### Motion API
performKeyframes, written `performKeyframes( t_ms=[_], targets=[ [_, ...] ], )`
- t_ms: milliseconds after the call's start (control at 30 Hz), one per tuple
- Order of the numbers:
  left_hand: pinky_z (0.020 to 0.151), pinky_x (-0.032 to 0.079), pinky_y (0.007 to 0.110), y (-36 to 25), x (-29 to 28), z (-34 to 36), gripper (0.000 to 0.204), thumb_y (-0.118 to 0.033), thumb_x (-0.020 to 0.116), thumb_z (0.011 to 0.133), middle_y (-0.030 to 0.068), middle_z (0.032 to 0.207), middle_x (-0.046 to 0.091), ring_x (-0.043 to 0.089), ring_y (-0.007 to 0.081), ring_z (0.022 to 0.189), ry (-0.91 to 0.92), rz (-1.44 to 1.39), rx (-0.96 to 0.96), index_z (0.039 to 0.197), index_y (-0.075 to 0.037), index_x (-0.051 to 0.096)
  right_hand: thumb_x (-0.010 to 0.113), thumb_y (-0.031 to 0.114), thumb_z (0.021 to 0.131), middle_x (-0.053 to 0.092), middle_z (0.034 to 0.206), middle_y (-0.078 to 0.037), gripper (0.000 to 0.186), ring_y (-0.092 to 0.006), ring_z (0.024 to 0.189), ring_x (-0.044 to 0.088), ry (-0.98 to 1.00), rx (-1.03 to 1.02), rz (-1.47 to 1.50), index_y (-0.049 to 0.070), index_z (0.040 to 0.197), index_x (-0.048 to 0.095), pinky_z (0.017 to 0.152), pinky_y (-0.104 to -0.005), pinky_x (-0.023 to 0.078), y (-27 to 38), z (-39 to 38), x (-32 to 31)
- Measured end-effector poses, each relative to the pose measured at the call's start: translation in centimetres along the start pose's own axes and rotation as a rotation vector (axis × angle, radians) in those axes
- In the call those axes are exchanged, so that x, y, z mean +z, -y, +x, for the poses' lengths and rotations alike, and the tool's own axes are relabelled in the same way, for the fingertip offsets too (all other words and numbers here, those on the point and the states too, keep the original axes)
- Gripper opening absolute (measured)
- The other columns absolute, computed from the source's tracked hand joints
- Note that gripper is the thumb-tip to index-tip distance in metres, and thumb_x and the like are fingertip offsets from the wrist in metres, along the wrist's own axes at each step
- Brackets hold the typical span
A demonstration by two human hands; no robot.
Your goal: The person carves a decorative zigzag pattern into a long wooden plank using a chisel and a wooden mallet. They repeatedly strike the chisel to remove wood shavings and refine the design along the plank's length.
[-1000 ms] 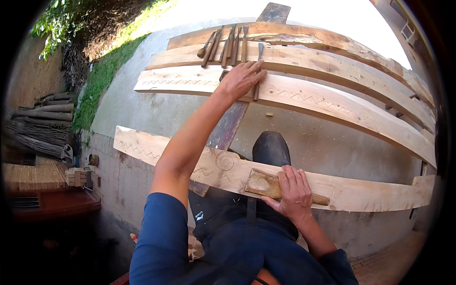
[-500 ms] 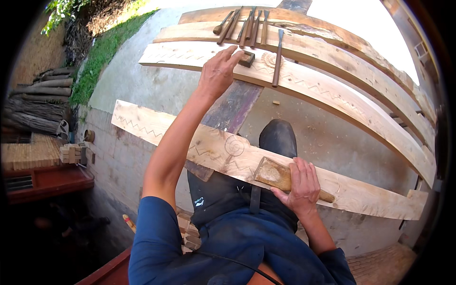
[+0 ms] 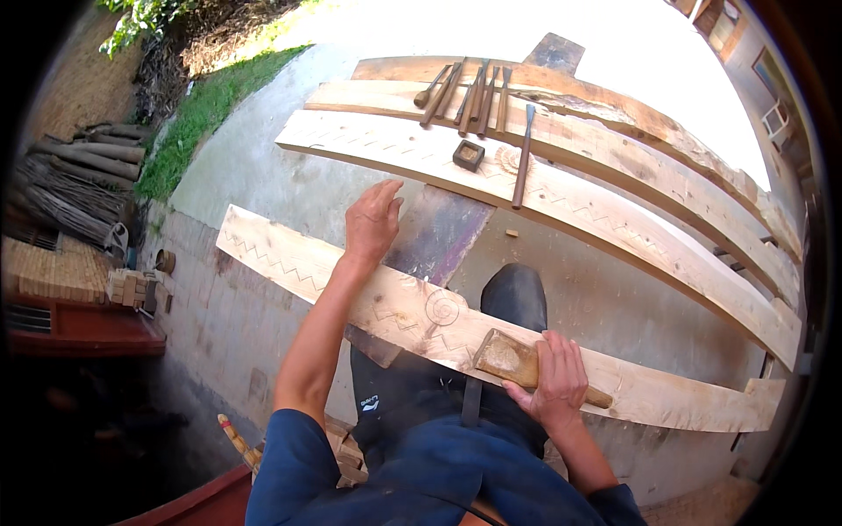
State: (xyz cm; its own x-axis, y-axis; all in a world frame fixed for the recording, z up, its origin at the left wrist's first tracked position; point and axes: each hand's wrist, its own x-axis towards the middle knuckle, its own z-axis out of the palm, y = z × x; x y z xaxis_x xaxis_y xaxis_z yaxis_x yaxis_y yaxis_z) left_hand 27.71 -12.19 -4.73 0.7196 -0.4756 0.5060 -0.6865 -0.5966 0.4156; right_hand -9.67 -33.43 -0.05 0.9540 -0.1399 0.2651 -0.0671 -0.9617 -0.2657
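The right hand is gripping a wooden mallet lying on the near board, fingers wrapping over it. The left hand is hovering just beyond that board, fingers bent, close together.

Navy short-sleeved shirt, creased. Black trousers, small white printed mark at left. Dark strap at waist. Left hand, right hand both bare.
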Motion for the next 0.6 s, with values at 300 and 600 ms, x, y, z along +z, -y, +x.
performKeyframes(
  t_ms=[300,600],
  targets=[
    [0.088,0.061,0.042,-6.3,3.4,5.6,0.028,-0.011,0.078,0.094,0.0126,0.114,0.08,0.076,0.0328,0.105,0.005,-0.042,0.086,0.122,-0.009,0.075,0.079,0.068,0.08,0.065,0.132,-0.024,0.085,-0.0437,0.12,0.065,-0.018,0.014,0.015,-0.004,0.124,0.064,0.11,-0.0567,0.05,-0.3,-0.2,0.2],
    [0.087,0.058,0.045,-8.8,7.3,12.6,0.019,-0.021,0.077,0.094,0.012,0.106,0.081,0.076,0.0313,0.101,0.01,0.033,0.028,0.108,-0.009,0.082,0.074,0.072,0.084,0.065,0.13,-0.025,0.086,-0.0428,0.118,0.065,-0.031,0.017,0.022,-0.005,0.121,0.064,0.11,-0.0564,0.05,-0.2,-0.2,0.2]
  ],
)
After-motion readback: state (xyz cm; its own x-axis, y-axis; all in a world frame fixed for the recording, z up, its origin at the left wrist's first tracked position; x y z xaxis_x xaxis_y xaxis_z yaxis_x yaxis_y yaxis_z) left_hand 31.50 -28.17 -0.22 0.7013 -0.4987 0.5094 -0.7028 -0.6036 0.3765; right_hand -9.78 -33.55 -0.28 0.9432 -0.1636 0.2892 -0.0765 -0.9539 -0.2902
